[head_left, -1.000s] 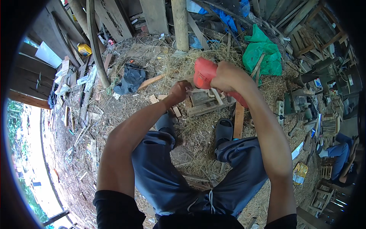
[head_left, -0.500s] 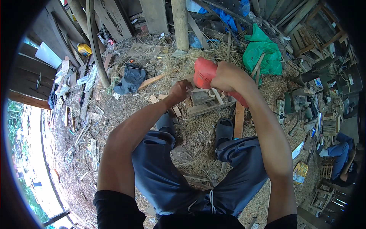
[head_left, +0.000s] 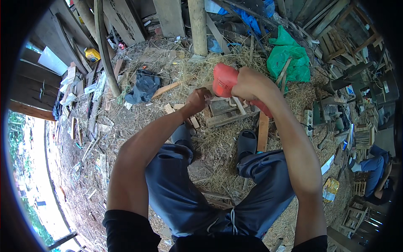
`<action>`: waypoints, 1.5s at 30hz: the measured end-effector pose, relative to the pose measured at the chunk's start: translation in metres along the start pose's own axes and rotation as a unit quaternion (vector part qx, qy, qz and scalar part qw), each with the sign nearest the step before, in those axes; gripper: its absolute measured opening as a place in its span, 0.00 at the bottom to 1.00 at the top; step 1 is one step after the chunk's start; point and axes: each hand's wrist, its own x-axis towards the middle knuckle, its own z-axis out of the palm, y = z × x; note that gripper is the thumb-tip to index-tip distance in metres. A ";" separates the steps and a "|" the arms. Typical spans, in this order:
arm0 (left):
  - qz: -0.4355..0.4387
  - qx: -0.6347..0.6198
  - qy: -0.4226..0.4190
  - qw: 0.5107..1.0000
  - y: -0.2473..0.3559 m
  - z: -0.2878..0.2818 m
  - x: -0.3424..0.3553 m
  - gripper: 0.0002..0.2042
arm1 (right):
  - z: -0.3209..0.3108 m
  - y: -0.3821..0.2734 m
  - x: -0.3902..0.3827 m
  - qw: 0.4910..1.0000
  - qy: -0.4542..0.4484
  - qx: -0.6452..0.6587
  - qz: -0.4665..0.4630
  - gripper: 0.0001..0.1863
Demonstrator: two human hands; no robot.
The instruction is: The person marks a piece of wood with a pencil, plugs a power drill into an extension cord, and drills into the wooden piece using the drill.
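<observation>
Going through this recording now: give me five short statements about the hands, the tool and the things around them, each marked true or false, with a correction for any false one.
1. The right hand grips a red power tool. True.
2. The left hand is to the right of the right hand. False: it is to the left of it.
3. The green plastic bag lies to the right of the round wooden post. True.
4. The black plastic lies right of that post. False: it lies to the left.
5. Dark slide sandals are on the person's feet. True.
</observation>
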 end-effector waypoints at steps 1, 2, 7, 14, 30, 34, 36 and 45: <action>0.023 0.006 0.015 1.000 -0.003 0.000 -0.001 0.13 | 0.000 -0.002 0.000 1.000 -0.001 -0.010 -0.006 0.12; 0.024 0.005 0.014 1.000 -0.002 0.001 0.000 0.13 | 0.000 0.000 0.001 1.000 -0.001 -0.010 -0.005 0.12; 0.023 0.008 0.016 1.000 -0.002 0.002 0.000 0.13 | 0.001 -0.001 -0.001 1.000 0.005 -0.001 -0.002 0.12; -0.022 0.004 -0.004 1.000 0.009 -0.002 0.000 0.11 | 0.002 0.001 0.003 1.000 0.005 -0.010 -0.006 0.12; 0.002 0.001 0.014 1.000 0.009 -0.004 0.001 0.11 | 0.004 0.001 0.006 1.000 0.000 -0.009 0.000 0.12; 0.032 0.017 0.036 0.999 0.005 -0.004 -0.001 0.11 | 0.001 -0.002 0.002 1.000 -0.026 0.008 0.007 0.12; 0.037 0.012 0.038 0.999 0.007 -0.003 0.001 0.11 | 0.002 0.003 0.004 1.000 -0.022 0.007 0.006 0.12; 0.020 0.015 0.017 1.000 0.016 -0.010 0.000 0.08 | 0.004 -0.001 -0.002 0.999 0.026 -0.017 -0.021 0.11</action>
